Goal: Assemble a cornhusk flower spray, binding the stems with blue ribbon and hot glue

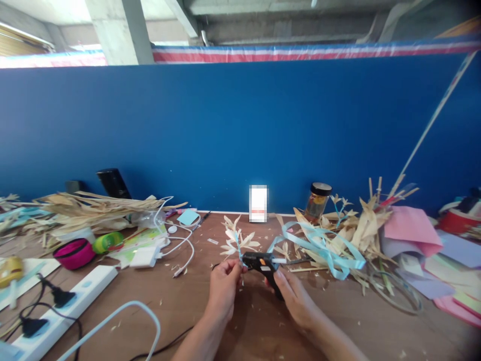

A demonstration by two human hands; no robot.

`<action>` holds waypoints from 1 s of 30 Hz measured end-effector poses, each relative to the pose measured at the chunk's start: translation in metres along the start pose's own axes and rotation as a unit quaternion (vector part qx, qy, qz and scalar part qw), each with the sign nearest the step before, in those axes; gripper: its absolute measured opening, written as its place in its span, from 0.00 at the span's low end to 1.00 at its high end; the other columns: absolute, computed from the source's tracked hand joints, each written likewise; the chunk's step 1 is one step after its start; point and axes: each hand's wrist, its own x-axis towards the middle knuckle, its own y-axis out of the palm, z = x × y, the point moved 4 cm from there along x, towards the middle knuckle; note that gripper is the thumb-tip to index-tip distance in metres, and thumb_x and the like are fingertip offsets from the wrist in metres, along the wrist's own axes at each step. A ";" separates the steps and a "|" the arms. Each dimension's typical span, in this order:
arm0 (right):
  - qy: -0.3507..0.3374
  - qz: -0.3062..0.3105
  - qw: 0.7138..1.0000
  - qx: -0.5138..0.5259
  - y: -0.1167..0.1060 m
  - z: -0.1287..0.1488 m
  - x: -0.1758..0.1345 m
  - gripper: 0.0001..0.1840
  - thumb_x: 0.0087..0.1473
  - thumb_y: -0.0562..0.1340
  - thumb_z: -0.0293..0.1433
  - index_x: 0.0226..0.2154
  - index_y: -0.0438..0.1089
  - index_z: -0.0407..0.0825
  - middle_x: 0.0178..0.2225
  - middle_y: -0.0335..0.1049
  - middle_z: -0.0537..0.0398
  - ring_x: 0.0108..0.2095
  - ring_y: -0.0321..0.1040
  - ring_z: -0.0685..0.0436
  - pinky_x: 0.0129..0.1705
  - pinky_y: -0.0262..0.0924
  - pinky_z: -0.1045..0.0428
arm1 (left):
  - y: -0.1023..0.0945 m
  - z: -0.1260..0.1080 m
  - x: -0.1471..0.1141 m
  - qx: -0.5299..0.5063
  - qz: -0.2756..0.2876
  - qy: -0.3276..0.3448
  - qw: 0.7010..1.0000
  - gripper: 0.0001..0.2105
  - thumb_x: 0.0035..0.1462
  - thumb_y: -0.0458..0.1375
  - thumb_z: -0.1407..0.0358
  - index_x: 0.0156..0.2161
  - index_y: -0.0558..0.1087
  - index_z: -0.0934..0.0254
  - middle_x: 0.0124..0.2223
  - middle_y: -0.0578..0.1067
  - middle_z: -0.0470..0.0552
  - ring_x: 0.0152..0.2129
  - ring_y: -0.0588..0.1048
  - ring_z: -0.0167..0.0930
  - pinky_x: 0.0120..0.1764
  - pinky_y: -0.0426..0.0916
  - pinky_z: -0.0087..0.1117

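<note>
My left hand (226, 282) pinches the lower stem of a small artificial flower sprig (238, 239), which has pale, husk-like petals and light blue wrapping on its stem. In my right hand (292, 296) is a black hot glue gun (263, 264), gripped by its handle. A white glue stick (279, 260) juts out of the gun's back end. The gun's nozzle points left and is close to the stem beside my left fingertips; whether it touches is too small to tell. Light blue ribbon (338, 260) lies in loops to the right of the gun.
Dried husks (366, 225) are heaped at right beside a black-lidded jar (317, 200) and pink paper (413, 228). More husks (101, 208) lie at left behind a magenta pouch (75, 253). A white power strip (71, 311) with black plugs lies front left. A blue partition (233, 125) bounds the table.
</note>
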 end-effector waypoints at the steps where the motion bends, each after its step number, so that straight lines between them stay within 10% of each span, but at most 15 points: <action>1: -0.003 -0.002 1.000 -0.004 0.000 0.000 0.000 0.22 0.56 0.46 0.43 0.28 0.66 0.45 0.24 0.63 0.56 0.26 0.57 0.49 0.29 0.52 0.55 | 0.000 0.000 0.000 0.000 0.001 0.000 1.000 0.10 0.41 0.61 0.62 0.25 0.70 0.70 0.20 0.70 0.45 0.11 0.58 0.17 0.15 0.51 0.19; 30: 0.027 0.052 0.979 0.196 -0.023 0.036 0.002 0.15 0.50 0.58 0.42 0.36 0.61 0.48 0.23 0.55 0.60 0.22 0.52 0.54 0.25 0.52 0.57 | -0.001 0.008 0.006 -0.003 0.024 0.041 0.999 0.09 0.43 0.59 0.63 0.24 0.70 0.69 0.19 0.70 0.45 0.11 0.57 0.17 0.15 0.50 0.19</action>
